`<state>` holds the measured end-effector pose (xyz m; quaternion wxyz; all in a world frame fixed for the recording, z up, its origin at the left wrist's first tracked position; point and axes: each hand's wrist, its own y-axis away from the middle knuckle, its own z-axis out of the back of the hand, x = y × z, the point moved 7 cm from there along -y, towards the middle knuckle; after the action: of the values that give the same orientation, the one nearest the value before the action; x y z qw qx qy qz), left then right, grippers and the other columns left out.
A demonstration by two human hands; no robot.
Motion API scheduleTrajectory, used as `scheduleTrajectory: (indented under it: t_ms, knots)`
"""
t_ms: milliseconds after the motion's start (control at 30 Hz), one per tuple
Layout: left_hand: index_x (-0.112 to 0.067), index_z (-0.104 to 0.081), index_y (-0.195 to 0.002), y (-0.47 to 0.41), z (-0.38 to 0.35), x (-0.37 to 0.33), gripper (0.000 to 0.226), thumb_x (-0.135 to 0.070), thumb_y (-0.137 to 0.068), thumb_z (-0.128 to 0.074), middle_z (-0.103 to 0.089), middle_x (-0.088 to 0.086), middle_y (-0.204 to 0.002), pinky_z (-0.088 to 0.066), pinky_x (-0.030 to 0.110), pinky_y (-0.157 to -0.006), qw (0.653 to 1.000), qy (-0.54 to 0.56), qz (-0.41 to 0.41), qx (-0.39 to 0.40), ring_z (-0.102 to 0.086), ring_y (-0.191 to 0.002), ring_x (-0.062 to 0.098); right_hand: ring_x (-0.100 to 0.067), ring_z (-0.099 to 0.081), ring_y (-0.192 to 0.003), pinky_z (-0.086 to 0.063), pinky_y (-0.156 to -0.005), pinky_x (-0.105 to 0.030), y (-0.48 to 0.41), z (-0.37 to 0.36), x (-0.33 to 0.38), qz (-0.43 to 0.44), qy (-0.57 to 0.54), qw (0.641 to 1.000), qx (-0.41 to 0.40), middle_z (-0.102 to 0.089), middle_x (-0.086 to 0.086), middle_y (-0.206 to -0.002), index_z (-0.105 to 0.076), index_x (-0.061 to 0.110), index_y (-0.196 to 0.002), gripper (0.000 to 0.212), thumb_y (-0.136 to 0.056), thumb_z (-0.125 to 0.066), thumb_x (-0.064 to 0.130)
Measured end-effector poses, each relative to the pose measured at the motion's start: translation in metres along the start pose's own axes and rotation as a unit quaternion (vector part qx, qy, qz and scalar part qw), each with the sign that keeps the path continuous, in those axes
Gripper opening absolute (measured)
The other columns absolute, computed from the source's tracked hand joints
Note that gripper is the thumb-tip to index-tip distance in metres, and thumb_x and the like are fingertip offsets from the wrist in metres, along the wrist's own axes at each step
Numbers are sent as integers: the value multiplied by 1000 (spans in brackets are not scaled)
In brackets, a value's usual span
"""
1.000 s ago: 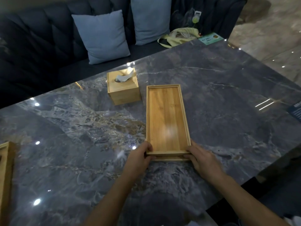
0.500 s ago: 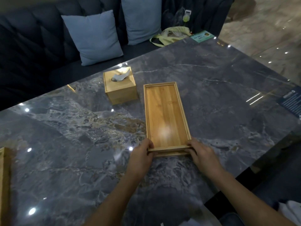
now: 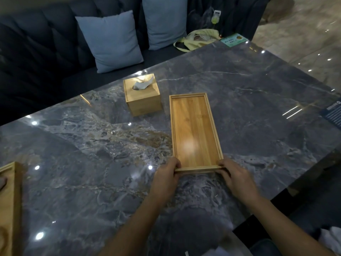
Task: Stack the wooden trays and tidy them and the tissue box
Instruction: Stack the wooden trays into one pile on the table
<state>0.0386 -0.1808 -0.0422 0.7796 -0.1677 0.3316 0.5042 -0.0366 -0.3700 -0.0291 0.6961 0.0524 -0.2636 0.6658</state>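
While both hands grip the stacked wooden trays [image 3: 195,132] at the near end, left hand [image 3: 165,179] on left corner, right hand [image 3: 238,179] on right, stack flat on bench [image 3: 258,111], tissue box [image 3: 143,97] just beyond-left.

**Dark marble table and what it carries**

The grey marble table [image 3: 249,108] is glossy, veined in white and brown, dotted with light reflections. A long wooden tray [image 3: 193,130] lies on it lengthwise, a second tray edge showing under its near end. A wooden tissue box [image 3: 143,100] stands just beside its far left corner. Another wooden tray [image 3: 9,200] lies at the left edge. A green card [image 3: 233,40] rests on the far corner.
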Motion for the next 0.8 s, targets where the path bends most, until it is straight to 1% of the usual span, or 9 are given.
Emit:
scheduleTrajectory:
  t_ms: [67, 133, 200, 300, 433, 600, 667, 733, 800]
  knots:
    - [-16, -48, -93, 0, 0, -1, 19, -6, -82, -60, -65, 7, -89, -53, 40, -69, 1000, -11, -6, 6, -61, -80, 23, -31, -71, -75, -53, -64, -31, 0, -3, -3, -24, -12, 999, 25, -72, -19, -93, -65, -2, -97, 35, -65, -80, -4]
    - [-16, -46, -94, -2, -1, -2, 20, -6, -83, -58, -65, 8, -89, -53, 42, -70, 1000, -25, 1, 18, -60, -79, 25, -34, -69, -84, -52, -69, -33, 0, -7, -10, -65, -16, 996, 51, -71, -18, -101, -60, 2, -109, 38, -74, -74, 1]
    - [-16, -44, -95, -3, -2, -2, 21, -7, -83, -58, -65, 10, -91, -52, 44, -72, 999, -36, 8, 28, -60, -81, 27, -36, -67, -86, -51, -71, -36, 1, -11, -15, -97, -17, 992, 72, -70, -19, -100, -57, 5, -116, 38, -80, -68, 6]
    - [-13, -45, -99, -2, -3, -5, 19, -9, -85, -57, -66, 13, -93, -52, 44, -72, 998, -54, -4, 28, -61, -82, 29, -37, -66, -84, -51, -69, -40, 1, -15, -17, -115, 0, 989, 91, -71, -20, -96, -54, 7, -119, 35, -85, -63, 10]
    - [-11, -45, -99, 1, -2, -5, 19, -10, -85, -58, -68, 14, -90, -50, 38, -66, 999, -47, -9, 15, -62, -78, 29, -37, -67, -80, -52, -65, -42, 4, -17, -18, -129, 1, 987, 98, -71, -21, -93, -52, 9, -119, 32, -88, -59, 13]
    - [-14, -45, -96, 3, -2, -4, 18, -9, -84, -58, -67, 11, -87, -30, 22, -56, 999, -39, -15, 1, -58, -72, 22, -38, -67, -81, -53, -66, -45, 7, -18, -19, -146, 7, 984, 98, -71, -22, -95, -52, 10, -119, 30, -89, -56, 14]
    - [-14, -45, -96, 3, -3, -3, 18, -8, -85, -57, -67, 11, -88, -31, 22, -56, 999, -41, -14, 2, -56, -71, 20, -39, -66, -80, -53, -65, -45, 8, -18, -18, -140, 9, 985, 105, -70, -22, -95, -53, 8, -119, 30, -89, -56, 14]
    - [-15, -44, -98, 3, -5, -2, 20, -9, -85, -57, -67, 11, -90, -33, 24, -58, 999, -41, -14, 3, -59, -75, 22, -39, -67, -78, -52, -63, -44, 7, -17, -16, -130, 7, 985, 111, -71, -23, -93, -53, 7, -120, 32, -88, -58, 13]
    - [-19, -43, -105, 2, -4, 0, 27, -7, -85, -56, -67, 10, -97, -37, 24, -61, 1000, -25, -10, 9, -61, -80, 22, -39, -67, -78, -52, -62, -42, 9, -14, -16, -112, -8, 988, 110, -71, -21, -93, -51, 8, -123, 39, -85, -62, 10]
